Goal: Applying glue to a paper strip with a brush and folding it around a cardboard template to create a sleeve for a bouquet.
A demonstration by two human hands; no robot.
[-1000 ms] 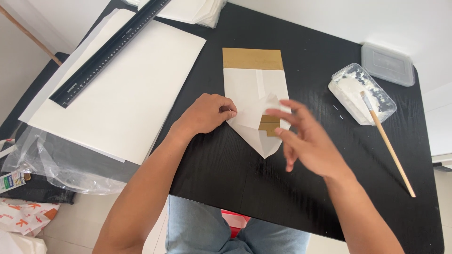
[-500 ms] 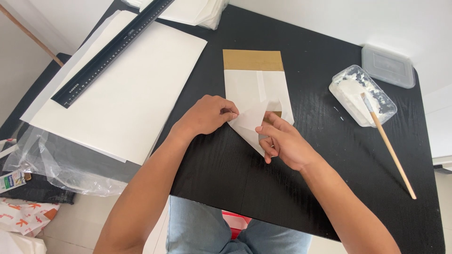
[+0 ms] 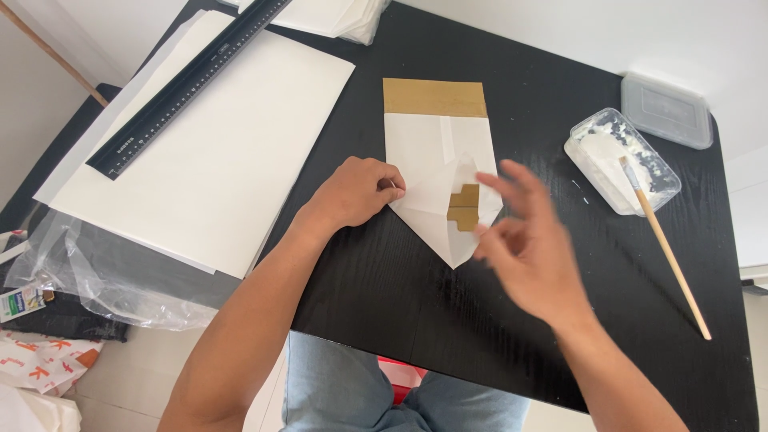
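Since half a sec ago, right hand has lifted off the paper bag and hovers just right of its point, fingers spread, holding nothing, blurred. Far left of both hands: small printed packet by crinkly clear plastic, then white sheets w/ black ruler across. Left hand, fingers curled, presses bag's left fold edge. Bag lies flat on black table, white w/ brown top band. Right of grip: clear tub of white paste, wooden-handled brush, lid.
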